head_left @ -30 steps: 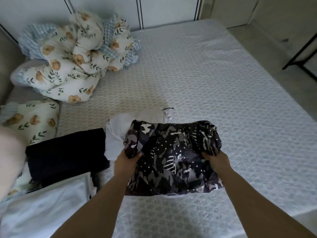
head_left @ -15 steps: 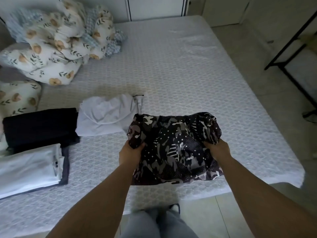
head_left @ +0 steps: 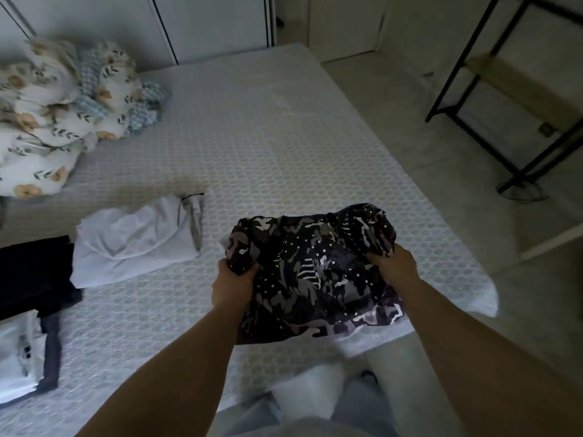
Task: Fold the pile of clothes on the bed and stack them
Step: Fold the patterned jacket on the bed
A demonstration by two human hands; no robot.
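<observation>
Fingers of the left hand [head_left: 232, 287] and right hand [head_left: 394, 266] curled into the top corners of the camouflage garment [head_left: 312, 275], apparently to stretch it flat for folding, just right of the white garment [head_left: 132, 244] on the bed [head_left: 284, 146].

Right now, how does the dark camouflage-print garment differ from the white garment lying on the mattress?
The dark camouflage-print garment is patterned and held up by the left hand and right hand; the white garment is plain, untouched, lying loosely bunched on the mattress. Both look not yet neatly folded.
</observation>
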